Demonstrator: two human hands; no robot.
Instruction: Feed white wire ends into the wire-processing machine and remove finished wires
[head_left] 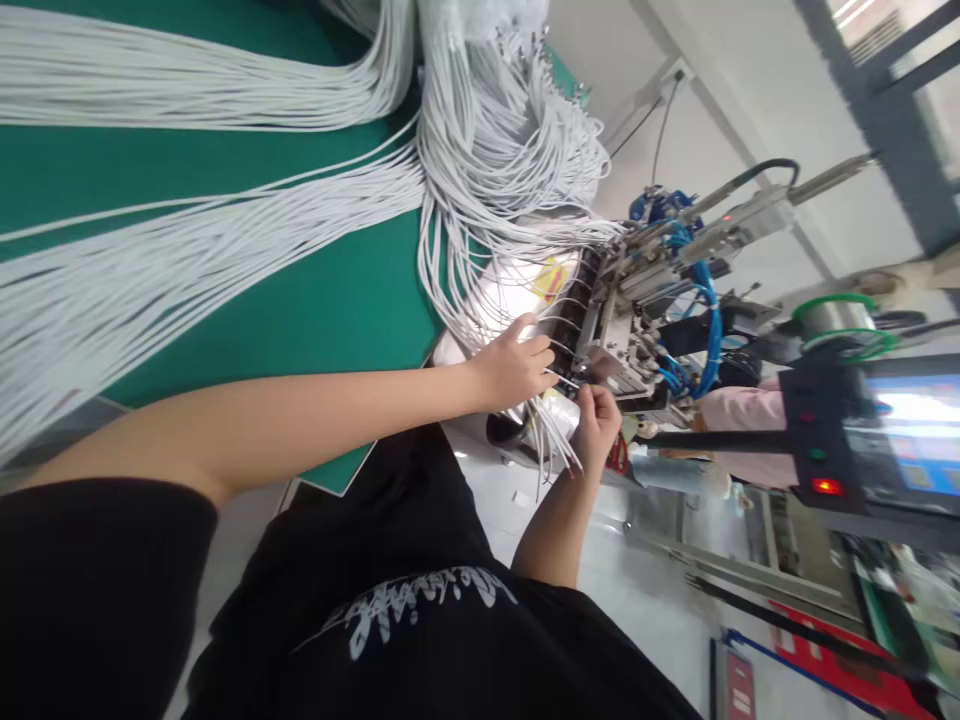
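Note:
My left hand [511, 368] is closed round several thin white cables [551, 432], whose loose ends hang below it. Close by on the right, my right hand [598, 420] pinches the end of one white cable at the front of a metal machine [619, 340]. Other cables run from the big bundle [495, 130] across a white cover with a yellow label [551, 278] to the machine's dark feed edge. The fingertips of both hands are partly hidden, and the exact cable end is too small to make out.
Long rows of white cables [202, 75] lie on the green table [322, 320]. On the right stand a lit control screen [911, 425], a wire spool with green rims [836, 325] and blue air hoses [709, 330]. A person in a pink sleeve [750, 430] is behind the machine.

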